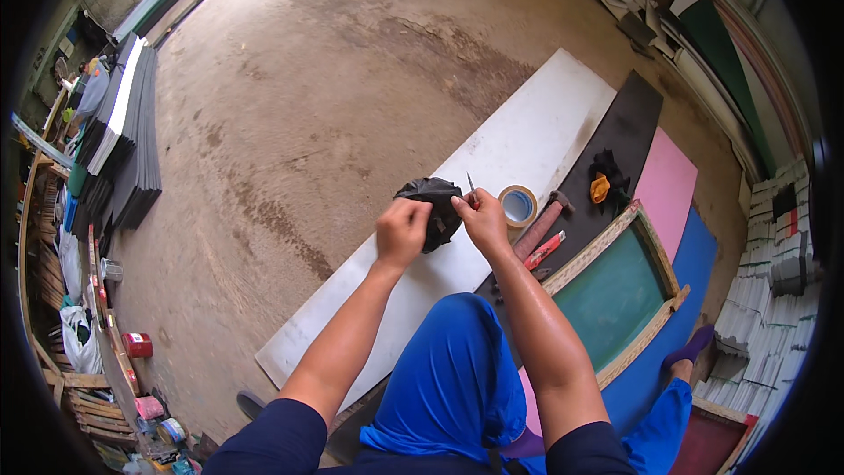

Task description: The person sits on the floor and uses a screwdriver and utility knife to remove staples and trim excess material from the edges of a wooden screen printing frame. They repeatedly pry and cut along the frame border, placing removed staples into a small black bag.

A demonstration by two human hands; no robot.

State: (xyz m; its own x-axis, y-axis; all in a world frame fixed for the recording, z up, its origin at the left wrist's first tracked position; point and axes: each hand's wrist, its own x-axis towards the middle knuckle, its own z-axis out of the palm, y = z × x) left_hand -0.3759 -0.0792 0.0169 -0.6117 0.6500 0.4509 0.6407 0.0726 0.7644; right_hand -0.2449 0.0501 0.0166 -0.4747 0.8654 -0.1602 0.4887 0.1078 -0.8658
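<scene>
Head view: one black bundle [441, 204] sits between the hands, over one white board [527, 127]; left hand's [402, 231] fingers seemingly pinch its edge, right hand's [485, 222] clamp one pointed tool [470, 182]. Should handle light, soft, slippery: grip gathered folds. Alongside: one tape roll [505, 198], one hammer [538, 227], one red cutter [545, 250].

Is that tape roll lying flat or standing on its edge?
Lying flat: beside the right hand, the tape roll shows its ring face and hole to the camera above.
</scene>
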